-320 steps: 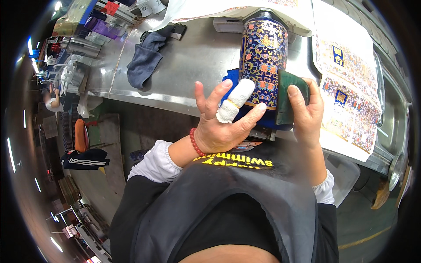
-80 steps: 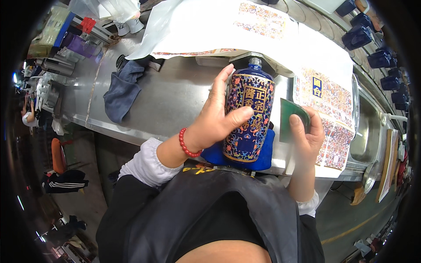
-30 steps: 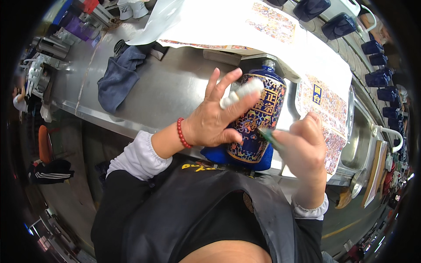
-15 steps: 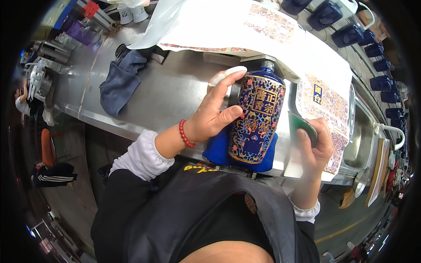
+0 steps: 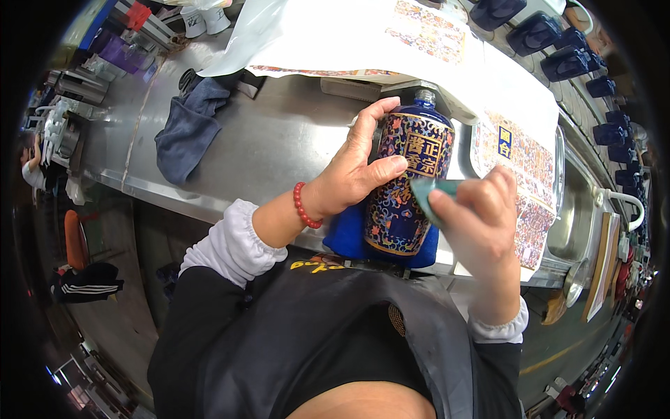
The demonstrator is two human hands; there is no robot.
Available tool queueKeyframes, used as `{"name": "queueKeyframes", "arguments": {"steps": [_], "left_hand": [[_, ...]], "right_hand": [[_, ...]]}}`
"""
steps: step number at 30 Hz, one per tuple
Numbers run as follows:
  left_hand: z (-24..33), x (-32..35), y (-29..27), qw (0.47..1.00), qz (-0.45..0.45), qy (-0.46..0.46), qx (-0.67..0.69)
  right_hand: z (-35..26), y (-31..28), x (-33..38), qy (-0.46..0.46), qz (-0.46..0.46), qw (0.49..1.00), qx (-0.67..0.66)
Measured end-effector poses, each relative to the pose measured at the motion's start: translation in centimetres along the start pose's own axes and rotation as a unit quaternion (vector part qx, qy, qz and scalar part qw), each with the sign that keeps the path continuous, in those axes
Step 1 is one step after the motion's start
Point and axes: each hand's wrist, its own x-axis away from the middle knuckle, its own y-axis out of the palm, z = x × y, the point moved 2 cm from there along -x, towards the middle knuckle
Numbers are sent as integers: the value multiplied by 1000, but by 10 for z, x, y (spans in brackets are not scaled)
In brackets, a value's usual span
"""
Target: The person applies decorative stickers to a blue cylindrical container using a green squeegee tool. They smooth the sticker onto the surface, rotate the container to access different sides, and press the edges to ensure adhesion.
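Note:
A dark blue bottle (image 5: pixel 396 220) with a colourful floral pattern and gold-framed lettering lies in front of me, its neck pointing away. Beneath it is a bright blue cloth or pad (image 5: pixel 343 236) at the table's near edge. My left hand (image 5: pixel 352 171) grips the bottle's left side, thumb across the front and fingers along the shoulder. In my right hand (image 5: pixel 485 213), slightly blurred, is a flat green scraper (image 5: pixel 423 199). Its edge meets the bottle's front just below the lettering, near my left thumb.
White sheets with printed floral patterns (image 5: pixel 429 38) cover the table's far and right parts. A grey-blue cloth (image 5: pixel 188 129) lies on the steel table (image 5: pixel 279 133) at left. At right are a sink (image 5: pixel 576 216) with a white tap (image 5: pixel 628 209) and rows of plain blue bottles (image 5: pixel 534 33).
My right hand has brought the scraper leftward from beside the bottle onto its front. My left thumb has slid further over the bottle; the white wad by my left fingers is now mostly hidden.

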Motion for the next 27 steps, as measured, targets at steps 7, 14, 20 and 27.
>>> {"name": "queueKeyframes", "arguments": {"steps": [7,14,20,27], "left_hand": [[13,2,-11,884,-12,228,-409],[24,41,11,724,-217,345,-557],[20,67,29,716,-80,404,-563],[17,81,32,785,52,231,-572]], "right_hand": [[0,-10,16,62,-6,990,-129],[20,-14,41,231,59,953,-188],[24,-9,-43,-25,-113,964,-241],[8,-9,-62,-92,-27,991,-93]]}}
